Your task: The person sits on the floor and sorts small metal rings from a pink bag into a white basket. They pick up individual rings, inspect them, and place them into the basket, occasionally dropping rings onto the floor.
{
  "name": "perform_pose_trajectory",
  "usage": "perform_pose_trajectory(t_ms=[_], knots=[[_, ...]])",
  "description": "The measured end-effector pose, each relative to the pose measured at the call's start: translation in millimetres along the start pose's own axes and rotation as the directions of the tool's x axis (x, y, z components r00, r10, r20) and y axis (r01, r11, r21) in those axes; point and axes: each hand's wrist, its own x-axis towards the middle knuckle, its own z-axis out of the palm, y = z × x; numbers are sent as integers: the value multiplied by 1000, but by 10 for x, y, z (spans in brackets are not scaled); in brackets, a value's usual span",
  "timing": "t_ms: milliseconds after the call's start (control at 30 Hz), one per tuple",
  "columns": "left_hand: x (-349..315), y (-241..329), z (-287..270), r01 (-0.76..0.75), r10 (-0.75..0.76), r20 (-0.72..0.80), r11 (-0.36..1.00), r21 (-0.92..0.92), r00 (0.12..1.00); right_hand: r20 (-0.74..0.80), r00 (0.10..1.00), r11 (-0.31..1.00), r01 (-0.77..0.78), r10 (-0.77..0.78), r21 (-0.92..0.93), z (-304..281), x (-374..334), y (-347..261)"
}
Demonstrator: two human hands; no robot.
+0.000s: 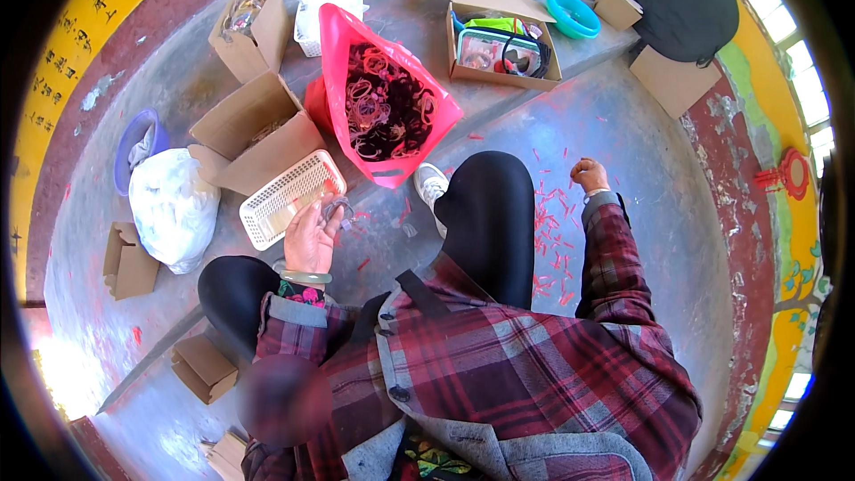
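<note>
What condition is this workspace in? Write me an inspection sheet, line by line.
Surface: grey concrete floor, littered with red scraps beside the person's right leg.
Items at hand: looped bands in the left hand; similar ones fill the pink bag ahead; a cream basket lies by that hand.
Clutter: cardboard boxes, white plastic bag, purple tub and turquoise basin around the floor.
Hands: left closed on the bands; right hand curled above the floor, contents unclear.
Cables: nothing clearly seen.
Surroundings: yellow-and-maroon wall at left, windows at right.
</note>
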Motion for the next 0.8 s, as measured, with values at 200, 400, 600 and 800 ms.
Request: perform_pose_trajectory(t_ms=[200,400,600,800], knots=[[-11,-8,31,-3,3,-48,1000,-6,999,123,966,974,-223,226,-43,-74,-137,-265],[-12,-22,26,11,-11,-32,1000,-2,999,88,994,996,-72,68,47,35,-28,51],[8,-26,-20,29,-31,108,999,21,994,-124,986,926,-60,114,372,96,119,-399],[-32,30,91,33,-31,128,999,-12,991,-165,964,603,259,-208,754,-345,-486,-2858]])
